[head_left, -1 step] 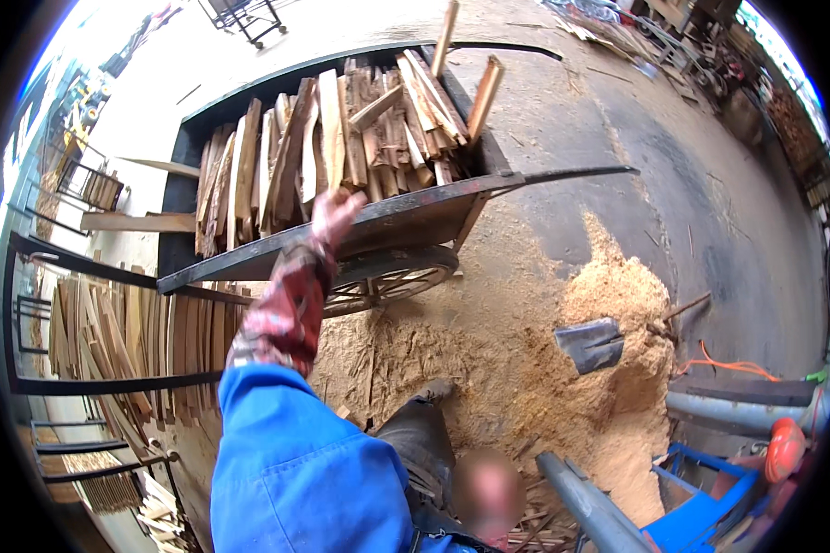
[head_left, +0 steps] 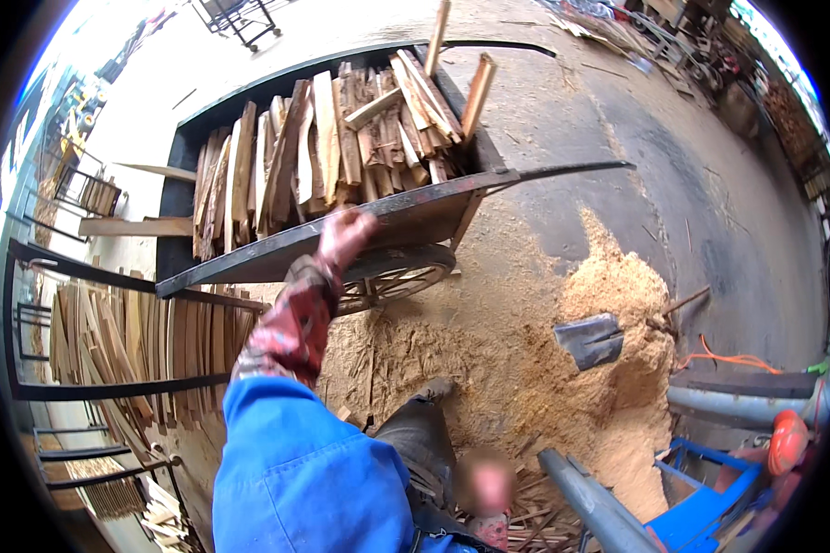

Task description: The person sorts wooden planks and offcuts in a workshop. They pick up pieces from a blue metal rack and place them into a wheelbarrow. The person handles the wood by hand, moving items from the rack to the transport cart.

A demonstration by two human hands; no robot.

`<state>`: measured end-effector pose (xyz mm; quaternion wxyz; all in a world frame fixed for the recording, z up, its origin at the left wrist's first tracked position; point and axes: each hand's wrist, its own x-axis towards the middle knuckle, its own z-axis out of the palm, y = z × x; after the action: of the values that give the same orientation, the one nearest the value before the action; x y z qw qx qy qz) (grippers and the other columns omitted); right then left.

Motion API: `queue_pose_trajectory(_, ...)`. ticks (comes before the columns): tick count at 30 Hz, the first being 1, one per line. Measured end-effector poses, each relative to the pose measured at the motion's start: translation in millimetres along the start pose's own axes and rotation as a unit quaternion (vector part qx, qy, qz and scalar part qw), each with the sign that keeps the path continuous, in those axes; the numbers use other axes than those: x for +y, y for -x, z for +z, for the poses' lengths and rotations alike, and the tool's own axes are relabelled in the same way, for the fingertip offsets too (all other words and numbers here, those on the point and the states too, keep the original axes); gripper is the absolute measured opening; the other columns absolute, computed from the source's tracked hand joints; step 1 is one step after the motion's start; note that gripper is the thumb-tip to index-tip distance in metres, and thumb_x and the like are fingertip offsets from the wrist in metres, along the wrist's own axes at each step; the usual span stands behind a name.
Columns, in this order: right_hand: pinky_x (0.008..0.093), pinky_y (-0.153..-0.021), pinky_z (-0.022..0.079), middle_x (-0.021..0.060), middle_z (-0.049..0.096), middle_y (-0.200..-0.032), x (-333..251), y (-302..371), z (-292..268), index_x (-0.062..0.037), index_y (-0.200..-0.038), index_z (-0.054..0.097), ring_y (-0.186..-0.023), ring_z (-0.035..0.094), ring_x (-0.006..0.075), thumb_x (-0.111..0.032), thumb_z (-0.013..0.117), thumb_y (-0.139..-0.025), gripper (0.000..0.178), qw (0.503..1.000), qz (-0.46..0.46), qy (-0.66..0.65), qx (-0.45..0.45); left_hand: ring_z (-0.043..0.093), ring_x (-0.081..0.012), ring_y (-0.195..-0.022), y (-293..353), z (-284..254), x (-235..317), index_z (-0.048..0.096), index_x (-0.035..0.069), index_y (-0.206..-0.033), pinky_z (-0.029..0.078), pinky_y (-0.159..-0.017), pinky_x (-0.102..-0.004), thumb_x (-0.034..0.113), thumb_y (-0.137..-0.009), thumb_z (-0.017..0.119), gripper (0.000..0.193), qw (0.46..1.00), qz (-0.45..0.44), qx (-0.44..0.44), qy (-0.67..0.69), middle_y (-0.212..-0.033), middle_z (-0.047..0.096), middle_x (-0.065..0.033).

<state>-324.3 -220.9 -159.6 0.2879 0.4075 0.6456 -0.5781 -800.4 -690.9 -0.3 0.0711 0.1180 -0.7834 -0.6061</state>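
Note:
My left hand (head_left: pixel 346 232), somewhat blurred, is over the near side rail of a dark metal handcart (head_left: pixel 406 198). Its fingers look loosely apart and I see nothing in them. Behind it, many rough wood strips (head_left: pixel 326 134) lie side by side in the cart, with a short piece (head_left: pixel 374 109) across them. My right hand (head_left: pixel 489 486) is low in the picture, close to my legs. A blurred patch covers its fingers, so what it holds, if anything, is hidden.
A sawdust heap (head_left: pixel 618 286) with a shovel blade (head_left: pixel 590 341) on it lies to the right. Blue metal framing (head_left: pixel 710 498) stands at lower right. More wood strips (head_left: pixel 148 341) are stacked left behind a black metal frame (head_left: pixel 124 389). An orange cord (head_left: pixel 724 358) is on the right.
My left hand has drawn slightly back toward me, from the wood strips' near ends to the cart's side rail. The wood strips in the cart look the same.

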Motion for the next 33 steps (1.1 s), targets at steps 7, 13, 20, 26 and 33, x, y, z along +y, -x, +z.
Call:
queue_pose_trajectory(7,0.026,-0.05,0.049,0.0025,0.062,-0.068,34.0,34.3,8.2,-0.0023,-0.093,0.065,-0.055,0.058,0.0093,-0.021,0.064,-0.092,0.018,0.995,0.019,-0.083,0.045,0.067,-0.0155,-0.071,212.1,127.5,-57.0,0.067,-0.003,-0.103,0.055,-0.064,-0.031,0.027,-0.09,0.071,0.033,0.901,-0.211,-0.379,-0.011,-0.082,0.07,-0.0093)
queue_pose_trajectory(13,0.0264,-0.052,0.05,0.0035,0.066,-0.07,94.5,55.2,9.6,-0.0026,-0.094,0.067,-0.057,0.062,0.01,-0.024,0.068,-0.091,0.021,0.977,-0.038,-0.151,0.144,0.066,-0.0134,-0.073,304.0,200.5,-31.2,0.07,-0.003,-0.097,0.054,-0.066,-0.0293,0.034,-0.089,0.069,0.038,0.799,-0.192,-0.553,-0.135,-0.079,0.07,-0.007)
queue_pose_trajectory(20,0.035,-0.062,0.052,0.0069,0.068,-0.072,179.2,95.9,-23.1,-0.0072,-0.084,0.068,-0.064,0.066,0.0198,-0.033,0.072,-0.085,0.026,0.944,-0.028,-0.191,0.266,0.064,-0.0145,-0.064,420.9,249.6,-47.3,0.066,-0.01,-0.099,0.053,-0.058,-0.0289,0.017,-0.09,0.067,0.029,0.735,-0.278,-0.602,-0.141,-0.078,0.068,-0.0099)
queue_pose_trajectory(26,0.0396,-0.067,0.051,0.0123,0.067,-0.076,232.8,189.2,-61.3,-0.0062,-0.082,0.068,-0.074,0.067,0.0303,-0.038,0.07,-0.083,0.032,0.895,-0.017,-0.212,0.391,0.069,-0.0218,-0.075,537.1,302.3,-39.2,0.064,-0.004,-0.101,0.058,-0.067,-0.0315,0.014,-0.092,0.065,0.019,0.652,-0.217,-0.701,-0.19,-0.086,0.069,-0.0127)
queue_pose_trajectory(33,0.0357,-0.067,0.051,0.011,0.07,-0.079,279.2,214.7,-75.4,-0.0058,-0.099,0.07,-0.073,0.067,0.0203,-0.035,0.067,-0.086,0.032,0.884,-0.003,-0.275,0.378,0.068,-0.0195,-0.075,609.0,313.2,-13.5,0.064,-0.001,-0.097,0.058,-0.068,-0.0305,0.013,-0.092,0.065,0.015,0.578,-0.28,-0.74,-0.199,-0.086,0.069,-0.011)
